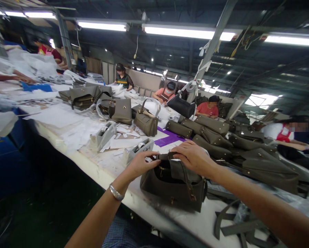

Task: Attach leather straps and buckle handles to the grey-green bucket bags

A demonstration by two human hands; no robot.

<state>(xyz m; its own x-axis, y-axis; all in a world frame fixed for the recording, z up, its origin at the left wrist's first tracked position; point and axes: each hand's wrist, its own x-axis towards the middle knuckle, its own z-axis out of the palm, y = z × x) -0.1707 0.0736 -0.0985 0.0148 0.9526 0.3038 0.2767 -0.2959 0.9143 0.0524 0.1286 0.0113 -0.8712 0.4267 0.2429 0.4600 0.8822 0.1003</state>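
An olive-grey handbag (164, 191) stands upright at the front edge of the table, its top open and a gold zipper pull showing inside. My left hand (142, 163) pinches the bag's handle at its left end, thumb and fingers closed around it. On the right end of the same handle, my right hand (192, 156) is closed with its fingers over the top. A strap with a gold buckle hangs down the bag's front right. What lies under the right fingers is partly hidden.
Tape dispensers (102, 136) stand left of the bag. Finished-looking handbags (146, 122) sit farther back, and several olive bags (268, 168) are piled at right. Loose straps (237, 224) lie near the front right. Co-workers (124, 81) sit around the table (97, 168).
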